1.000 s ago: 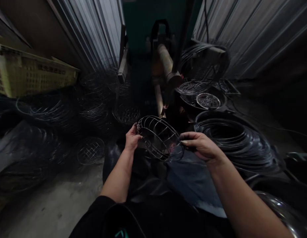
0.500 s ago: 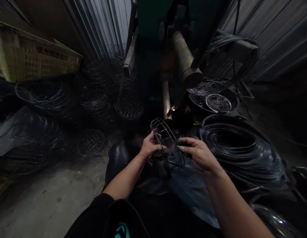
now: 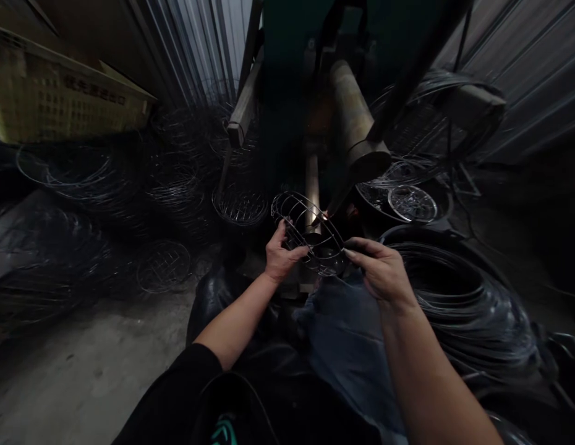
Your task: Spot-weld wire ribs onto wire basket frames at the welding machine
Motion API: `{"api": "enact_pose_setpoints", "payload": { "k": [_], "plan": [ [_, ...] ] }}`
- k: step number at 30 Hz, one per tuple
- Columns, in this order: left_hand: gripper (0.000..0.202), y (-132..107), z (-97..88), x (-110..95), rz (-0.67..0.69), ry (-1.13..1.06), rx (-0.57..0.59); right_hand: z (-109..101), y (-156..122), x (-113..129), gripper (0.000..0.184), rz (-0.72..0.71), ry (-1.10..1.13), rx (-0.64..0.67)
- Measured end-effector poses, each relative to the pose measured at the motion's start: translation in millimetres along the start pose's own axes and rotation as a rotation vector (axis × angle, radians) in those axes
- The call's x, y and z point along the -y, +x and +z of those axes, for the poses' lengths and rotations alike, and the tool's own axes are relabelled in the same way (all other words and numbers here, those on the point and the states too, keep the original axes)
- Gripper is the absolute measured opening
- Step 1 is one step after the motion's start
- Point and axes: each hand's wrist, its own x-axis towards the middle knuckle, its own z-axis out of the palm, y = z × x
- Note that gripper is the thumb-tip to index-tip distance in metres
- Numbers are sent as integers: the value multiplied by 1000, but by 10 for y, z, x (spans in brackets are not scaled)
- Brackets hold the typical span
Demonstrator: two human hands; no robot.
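Here, from the head view, the left hand [image 3: 282,253] and right hand [image 3: 378,266] grip the wire basket [image 3: 318,245] near centre, metal rod [image 3: 312,185] at its twelve o'clock, apparently lining it up, which calls next for steadiness.

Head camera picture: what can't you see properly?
In the head view:
Wire basket: the spot pinched in the right hand, which covers it.
Wire coil: part of its left side, behind the right forearm.
Yellow crate: its left end, cut off by the picture's edge.
Wire stacks: too dark to count.
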Motion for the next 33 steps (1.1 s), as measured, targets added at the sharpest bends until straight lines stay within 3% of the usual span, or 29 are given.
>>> {"api": "enact_pose_setpoints", "payload": {
  "k": [9,19,23,28,33],
  "plan": [
    [90,77,221,59,-99,-103,-7,1,122,61,39,-30,-1,-111],
    [90,-10,230,45,-176,-234,58,-142,13,62,39,85,-50,3],
    [83,30,233,34,-196,-288,33,-58,9,97,34,10,-8,-52],
    [72,105,218,56,-192,-270,-19,142,120,196,39,37,27,-99],
    [68,73,249,52,-235,-338,26,12,80,157,39,25,-38,-85]
  ]
}}
